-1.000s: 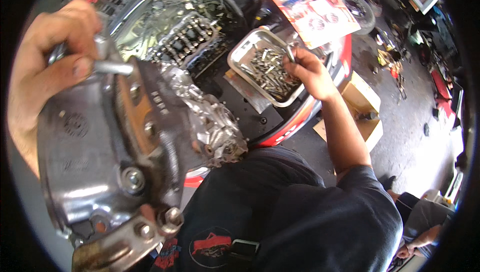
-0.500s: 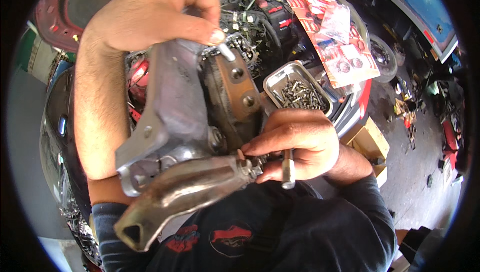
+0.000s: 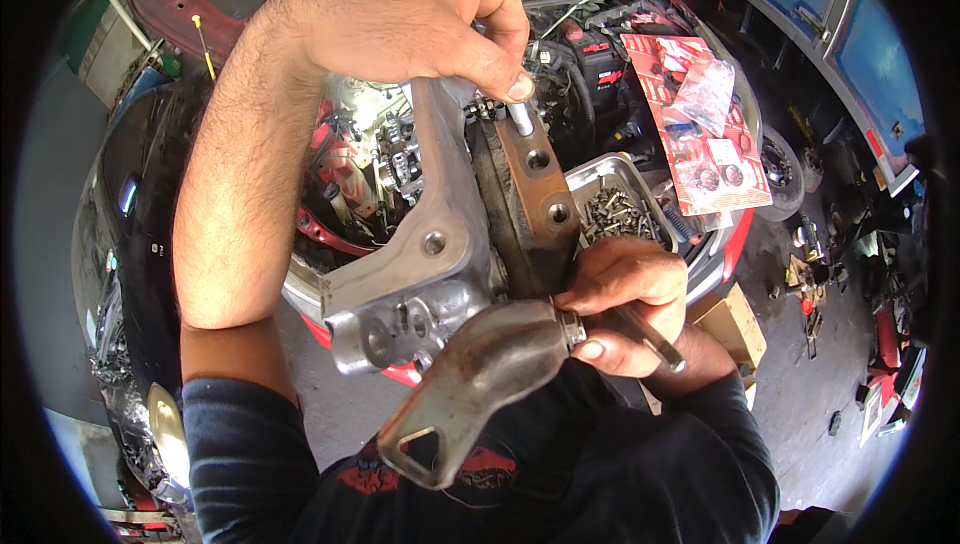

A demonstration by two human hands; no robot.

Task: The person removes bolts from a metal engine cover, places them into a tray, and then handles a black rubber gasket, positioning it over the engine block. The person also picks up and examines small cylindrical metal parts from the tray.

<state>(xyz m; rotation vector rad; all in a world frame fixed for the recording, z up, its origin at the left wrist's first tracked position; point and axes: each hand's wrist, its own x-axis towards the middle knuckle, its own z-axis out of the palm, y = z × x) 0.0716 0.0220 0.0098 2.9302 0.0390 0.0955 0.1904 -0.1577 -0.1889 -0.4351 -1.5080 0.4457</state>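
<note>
Between my hands is a bulky metal mount. It has a grey cast bracket [image 3: 440, 194], a dark block with a rusty brown face plate [image 3: 550, 176] with round holes, and a bent steel arm [image 3: 490, 354] at its lower end. My left hand [image 3: 425, 24] reaches over the top, thumb and finger closed on a silver pin [image 3: 521, 119] whose lower end is at the plate's upper hole. My right hand [image 3: 635, 294] is closed at the steel arm's end, thumb and finger by a nut [image 3: 572, 327]. A steel rod [image 3: 660, 349] sticks out from its fingers.
A metal tray [image 3: 600, 172] of bolts stands just behind my right hand. Beyond it lies a red-and-white parts package [image 3: 700, 124] on the open engine bay. A cardboard box [image 3: 735, 324] is at the right, and a dark car [image 3: 130, 264] is close on my left.
Both hands and the mount have moved right, and the mount has turned, showing more of the cast bracket's face. The rod in my right hand now slants down to the right. The pin stays pinched.
</note>
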